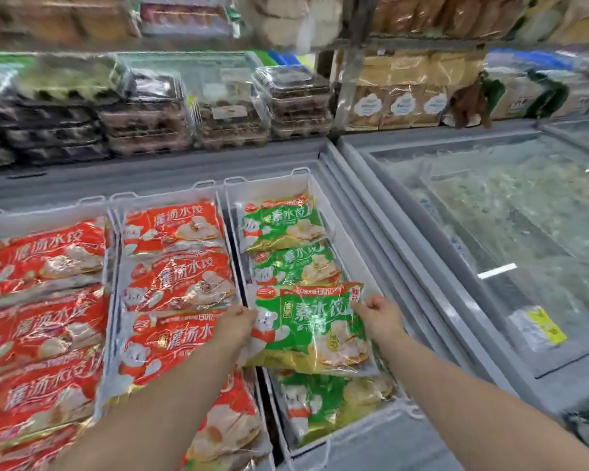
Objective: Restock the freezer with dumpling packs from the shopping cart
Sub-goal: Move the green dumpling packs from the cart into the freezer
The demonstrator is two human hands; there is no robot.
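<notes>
A green dumpling pack (306, 329) is held over the right-hand white basket (352, 253) of the open freezer. My left hand (235, 326) grips its left edge and my right hand (380, 316) grips its upper right corner. Under and behind it lie more green packs (283, 226), and another green pack (323, 402) lies nearer me. The middle basket (170, 195) and left basket (41, 215) are filled with red dumpling packs (177, 277). The shopping cart is out of view.
A second freezer (510, 232) with a shut glass lid stands to the right, with a yellow tag (546, 324) on it. Behind the freezers, shelves hold stacked egg cartons (150, 120) and bagged bread (402, 93).
</notes>
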